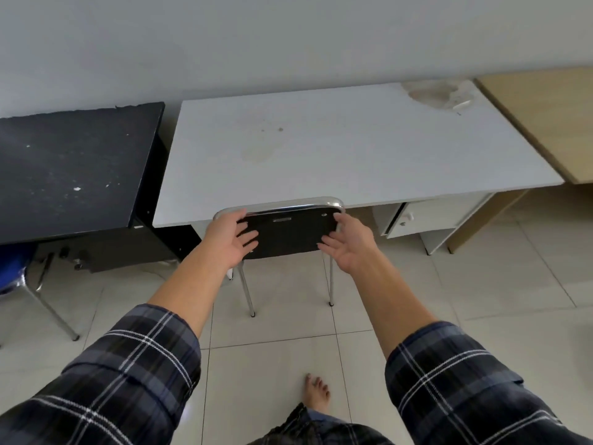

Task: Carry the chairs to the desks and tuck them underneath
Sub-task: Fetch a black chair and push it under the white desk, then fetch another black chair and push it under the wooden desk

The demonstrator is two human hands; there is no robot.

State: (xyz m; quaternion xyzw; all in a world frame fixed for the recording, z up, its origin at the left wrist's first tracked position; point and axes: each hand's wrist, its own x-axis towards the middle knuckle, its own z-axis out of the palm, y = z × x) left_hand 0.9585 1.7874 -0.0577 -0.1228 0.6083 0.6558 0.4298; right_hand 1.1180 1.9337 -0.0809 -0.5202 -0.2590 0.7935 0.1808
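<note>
A chair with a black backrest (288, 231) and chrome frame stands with its seat hidden under the white desk (337, 146). Only the backrest and two rear legs show. My left hand (229, 237) is at the backrest's left edge, fingers spread, apparently just off it. At the right edge is my right hand (348, 244), palm turned inward, fingers apart, holding nothing. A second chair with a blue seat (12, 268) and chrome legs sits partly under the black desk (70, 168) at the far left.
A tan wooden desk (552, 117) stands to the right of the white one. The white desk has a drawer unit (423, 218) under its right side. All desks stand against a grey wall. My bare foot (316, 393) is on the pale tiled floor.
</note>
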